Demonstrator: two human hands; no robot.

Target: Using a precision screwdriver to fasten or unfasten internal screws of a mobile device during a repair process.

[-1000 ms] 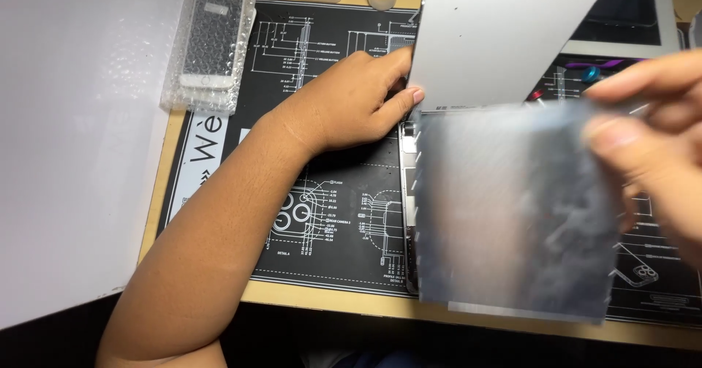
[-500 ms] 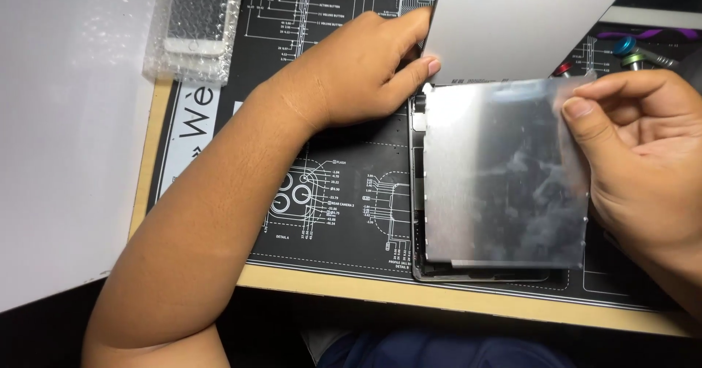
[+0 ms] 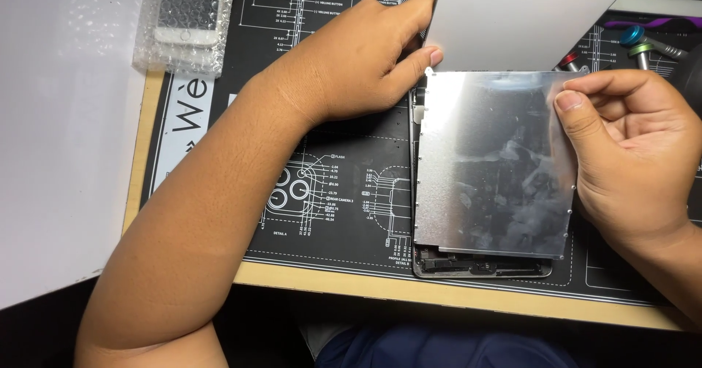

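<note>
Right hand point(image 3: 629, 160) pinches the thin, shiny rectangular metal shield plate point(image 3: 493, 167) by its right edge, over the open tablet frame point(image 3: 482, 267). Left hand point(image 3: 365, 61) grips the raised light-grey flat panel point(image 3: 523, 17) just above the plate.

metal plate point(image 3: 490, 171) on tablet point(image 3: 482, 266), on mat point(image 3: 344, 192)

A light wooden tabletop point(image 3: 468, 295) carries a black work mat point(image 3: 344, 192) printed with white technical drawings. A large white sheet point(image 3: 58, 134) covers the left side. The light is bright and even.
</note>
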